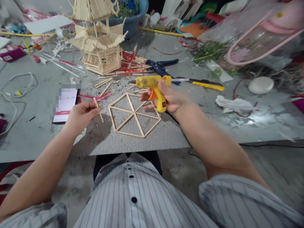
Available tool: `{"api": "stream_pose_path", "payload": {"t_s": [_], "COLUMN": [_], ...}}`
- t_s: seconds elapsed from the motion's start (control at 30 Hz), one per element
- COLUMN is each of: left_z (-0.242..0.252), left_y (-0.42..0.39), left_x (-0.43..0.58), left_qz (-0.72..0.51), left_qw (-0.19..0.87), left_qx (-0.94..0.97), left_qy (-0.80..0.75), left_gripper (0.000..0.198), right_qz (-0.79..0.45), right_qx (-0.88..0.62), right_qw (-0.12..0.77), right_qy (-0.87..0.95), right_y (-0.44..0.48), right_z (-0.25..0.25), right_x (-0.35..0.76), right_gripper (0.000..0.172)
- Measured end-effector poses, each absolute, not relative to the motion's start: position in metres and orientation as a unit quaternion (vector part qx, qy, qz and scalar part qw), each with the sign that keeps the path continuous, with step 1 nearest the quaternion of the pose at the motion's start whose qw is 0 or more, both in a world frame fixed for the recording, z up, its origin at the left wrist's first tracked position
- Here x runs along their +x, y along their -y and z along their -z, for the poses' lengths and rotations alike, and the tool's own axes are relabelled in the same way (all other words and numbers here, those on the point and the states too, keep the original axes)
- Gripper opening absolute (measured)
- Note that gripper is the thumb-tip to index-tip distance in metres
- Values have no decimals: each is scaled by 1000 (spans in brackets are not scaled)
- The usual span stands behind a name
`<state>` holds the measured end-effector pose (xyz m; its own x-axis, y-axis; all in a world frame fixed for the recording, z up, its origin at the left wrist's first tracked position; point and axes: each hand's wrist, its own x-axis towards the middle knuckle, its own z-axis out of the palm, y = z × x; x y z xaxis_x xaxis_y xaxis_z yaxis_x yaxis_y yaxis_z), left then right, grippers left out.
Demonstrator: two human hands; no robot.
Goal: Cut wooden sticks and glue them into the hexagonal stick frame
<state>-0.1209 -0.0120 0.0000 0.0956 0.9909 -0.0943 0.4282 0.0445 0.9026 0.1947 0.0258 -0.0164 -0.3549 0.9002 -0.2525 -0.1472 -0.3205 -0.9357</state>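
Between the thumb and fingers of my left hand (83,114) is a short wooden stick (101,116), tilted over the table. My right hand (171,96) grips a yellow hot glue gun (149,81) by its handle, near the orange trigger, with its nozzle pointing left. Below and between my hands lies a flat hexagon frame (134,112) of wooden sticks, with spokes meeting at its centre. Behind it stands a pagoda model (101,41) built of the same kind of sticks. Several loose sticks (104,82) lie in front of the model.
A phone (65,106) lies beside my left hand. Dark blue pliers (161,66) and a yellow-black utility knife (206,84) lie behind the glue gun. To the right are a crumpled tissue (229,104), a white oval object (261,85) and a pink-handled clear container (263,38).
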Motion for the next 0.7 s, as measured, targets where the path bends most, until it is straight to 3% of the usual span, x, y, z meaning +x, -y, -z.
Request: {"api": "stream_pose_path", "payload": {"t_s": [0.2,0.47,0.7], "left_z": [-19,-17,-16], "left_y": [23,62,90], "left_x": [-111,-78,-59], "left_qz": [-327,-262,-254], "left_qw": [311,-65,-58], "left_qx": [738,913,933], "left_qy": [-501,-306,-248], "left_gripper": [7,12,15], "right_qz": [-715,-731,-723], "right_qx": [-439,-441,-446], "right_qw": [377,410,426], "right_qy": [392,321,309], "right_y": [-39,-55,-55], "right_z": [26,26,19], "right_x": [177,165,167], "right_gripper": [49,49,46]}}
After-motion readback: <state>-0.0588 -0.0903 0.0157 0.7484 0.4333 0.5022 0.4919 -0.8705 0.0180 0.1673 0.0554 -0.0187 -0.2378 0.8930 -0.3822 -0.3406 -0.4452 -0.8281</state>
